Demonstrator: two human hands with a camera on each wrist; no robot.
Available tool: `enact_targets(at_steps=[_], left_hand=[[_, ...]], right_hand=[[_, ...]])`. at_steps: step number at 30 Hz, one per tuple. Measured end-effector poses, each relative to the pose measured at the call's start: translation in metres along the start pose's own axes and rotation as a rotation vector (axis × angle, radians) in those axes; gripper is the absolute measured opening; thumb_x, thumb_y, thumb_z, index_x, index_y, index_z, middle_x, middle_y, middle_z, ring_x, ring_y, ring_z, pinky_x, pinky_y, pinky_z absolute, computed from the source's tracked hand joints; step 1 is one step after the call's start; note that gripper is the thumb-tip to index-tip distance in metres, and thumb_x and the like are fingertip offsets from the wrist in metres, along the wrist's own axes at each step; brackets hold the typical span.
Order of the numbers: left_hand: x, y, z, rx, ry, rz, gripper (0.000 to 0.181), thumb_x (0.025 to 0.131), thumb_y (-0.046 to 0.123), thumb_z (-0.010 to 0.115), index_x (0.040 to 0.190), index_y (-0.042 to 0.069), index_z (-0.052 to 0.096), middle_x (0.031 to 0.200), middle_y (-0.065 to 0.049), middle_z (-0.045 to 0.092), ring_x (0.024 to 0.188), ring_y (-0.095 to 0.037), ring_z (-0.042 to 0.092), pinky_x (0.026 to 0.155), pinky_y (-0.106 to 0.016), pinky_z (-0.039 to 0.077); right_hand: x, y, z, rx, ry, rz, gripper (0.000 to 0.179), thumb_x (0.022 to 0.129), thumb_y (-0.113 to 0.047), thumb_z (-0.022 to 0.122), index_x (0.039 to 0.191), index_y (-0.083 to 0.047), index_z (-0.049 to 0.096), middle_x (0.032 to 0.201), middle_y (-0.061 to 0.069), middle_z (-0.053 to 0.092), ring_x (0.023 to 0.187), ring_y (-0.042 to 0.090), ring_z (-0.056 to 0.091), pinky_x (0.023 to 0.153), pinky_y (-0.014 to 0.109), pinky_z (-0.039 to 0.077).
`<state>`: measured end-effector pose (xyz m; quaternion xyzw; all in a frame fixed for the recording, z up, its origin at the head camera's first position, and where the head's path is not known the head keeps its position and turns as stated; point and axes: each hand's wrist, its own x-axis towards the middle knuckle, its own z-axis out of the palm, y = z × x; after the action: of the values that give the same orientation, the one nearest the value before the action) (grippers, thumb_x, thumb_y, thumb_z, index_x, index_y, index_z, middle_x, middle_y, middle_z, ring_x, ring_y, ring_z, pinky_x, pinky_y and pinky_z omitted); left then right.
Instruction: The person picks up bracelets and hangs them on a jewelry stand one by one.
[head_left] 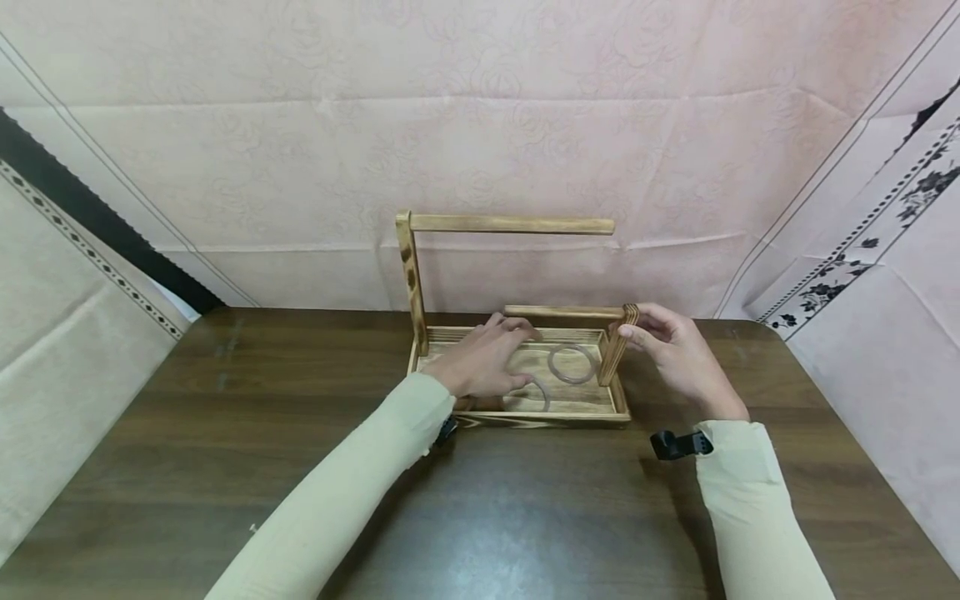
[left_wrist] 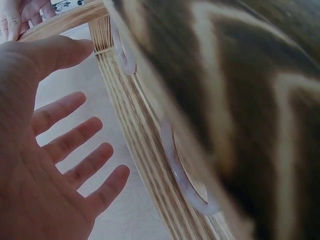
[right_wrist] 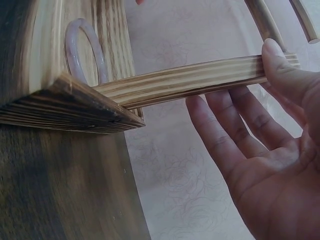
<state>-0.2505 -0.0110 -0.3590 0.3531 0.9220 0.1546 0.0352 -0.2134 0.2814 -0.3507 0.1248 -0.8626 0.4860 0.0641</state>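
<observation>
A wooden jewellery stand has a shallow tray [head_left: 540,419], a tall left post [head_left: 411,275] carrying a long bar [head_left: 513,224], and a shorter right post [head_left: 611,360] carrying a lower bar [head_left: 562,312]. Two pale, translucent bangles [head_left: 551,364] lie in the tray, apart from each other; one bangle [left_wrist: 176,167] is partly hidden by my left hand in the head view. My right hand [head_left: 675,354] grips the top of the short post [right_wrist: 200,77] between thumb and fingers. Over the tray reaches my left hand [head_left: 483,358], fingers spread and holding nothing.
The stand is on a brown wooden table [head_left: 322,492], near its back edge. Behind it hangs a pale patterned cloth [head_left: 480,150]. Both bars end freely, pointing sideways above the tray. Each wrist wears a black camera strap [head_left: 678,444].
</observation>
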Motion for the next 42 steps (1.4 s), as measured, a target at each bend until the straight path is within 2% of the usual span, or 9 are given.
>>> enact_targets(at_steps=[4,6,9,11,16,18,27,35,42], left_hand=[[0.003,0.002,0.0,0.0,-0.018,-0.003,0.063,0.093,0.039,0.074,0.149,0.023,0.05,0.159,0.0,0.043,0.154,-0.034,0.029,0.129,-0.052,0.02],[0.004,0.004,0.0,-0.002,-0.027,0.005,0.062,0.094,0.037,0.073,0.149,0.022,0.05,0.16,-0.001,0.043,0.155,-0.032,0.028,0.131,-0.05,0.012],[0.008,0.005,0.0,0.007,-0.031,0.023,0.062,0.094,0.037,0.073,0.149,0.021,0.049,0.159,-0.001,0.044,0.153,-0.025,0.033,0.131,-0.047,0.004],[0.009,0.005,0.002,0.007,-0.032,0.021,0.062,0.094,0.037,0.073,0.149,0.022,0.049,0.159,-0.001,0.045,0.151,-0.025,0.037,0.131,-0.048,0.009],[0.012,0.007,0.005,0.0,-0.039,-0.006,0.065,0.092,0.038,0.075,0.149,0.023,0.048,0.158,0.001,0.044,0.144,-0.028,0.044,0.125,-0.049,0.031],[0.012,0.008,0.006,0.002,-0.043,-0.009,0.066,0.092,0.039,0.075,0.15,0.024,0.048,0.158,0.002,0.044,0.143,-0.027,0.045,0.123,-0.049,0.035],[0.015,0.012,0.007,0.01,-0.05,0.017,0.065,0.091,0.037,0.076,0.149,0.022,0.049,0.155,0.003,0.045,0.144,-0.024,0.044,0.122,-0.048,0.037],[0.023,0.02,0.009,-0.002,-0.047,0.051,0.064,0.09,0.033,0.076,0.148,0.021,0.05,0.153,0.004,0.047,0.144,-0.023,0.044,0.121,-0.044,0.039],[0.031,0.028,0.014,0.008,-0.053,0.053,0.064,0.089,0.031,0.078,0.147,0.021,0.052,0.148,0.004,0.048,0.134,-0.02,0.046,0.11,-0.039,0.049]], right_hand=[[0.0,0.0,0.0,0.002,-0.003,0.003,0.031,0.105,-0.017,0.057,0.129,0.002,0.059,0.125,0.026,0.067,0.098,-0.007,0.066,0.09,0.019,0.058],[0.0,0.0,0.001,0.002,-0.001,0.002,0.031,0.105,-0.017,0.057,0.128,0.002,0.06,0.124,0.027,0.067,0.098,-0.007,0.066,0.089,0.017,0.058],[0.0,0.0,0.001,0.009,0.001,0.001,0.03,0.105,-0.017,0.058,0.127,0.002,0.061,0.123,0.026,0.068,0.099,-0.006,0.067,0.089,0.016,0.057],[0.0,0.0,0.001,0.018,0.003,0.001,0.03,0.104,-0.017,0.059,0.127,0.003,0.061,0.122,0.025,0.068,0.099,-0.005,0.067,0.089,0.016,0.057],[0.0,-0.001,0.002,0.03,0.001,0.012,0.031,0.104,-0.017,0.06,0.127,0.003,0.061,0.122,0.025,0.068,0.099,-0.005,0.067,0.087,0.013,0.057],[0.0,-0.001,0.001,0.012,0.002,0.019,0.031,0.104,-0.017,0.061,0.127,0.002,0.062,0.122,0.024,0.068,0.098,-0.006,0.066,0.087,0.013,0.057],[0.0,-0.004,0.002,-0.022,0.0,0.029,0.031,0.103,-0.02,0.061,0.127,0.0,0.063,0.121,0.022,0.068,0.097,-0.008,0.064,0.087,0.013,0.056],[0.0,-0.002,0.001,-0.018,-0.004,0.013,0.029,0.105,-0.022,0.059,0.125,-0.002,0.063,0.123,0.021,0.069,0.1,-0.006,0.067,0.091,0.019,0.058],[0.0,0.0,0.002,0.017,-0.005,0.004,0.028,0.105,-0.017,0.058,0.125,0.002,0.061,0.124,0.026,0.067,0.1,-0.006,0.067,0.089,0.016,0.058]])
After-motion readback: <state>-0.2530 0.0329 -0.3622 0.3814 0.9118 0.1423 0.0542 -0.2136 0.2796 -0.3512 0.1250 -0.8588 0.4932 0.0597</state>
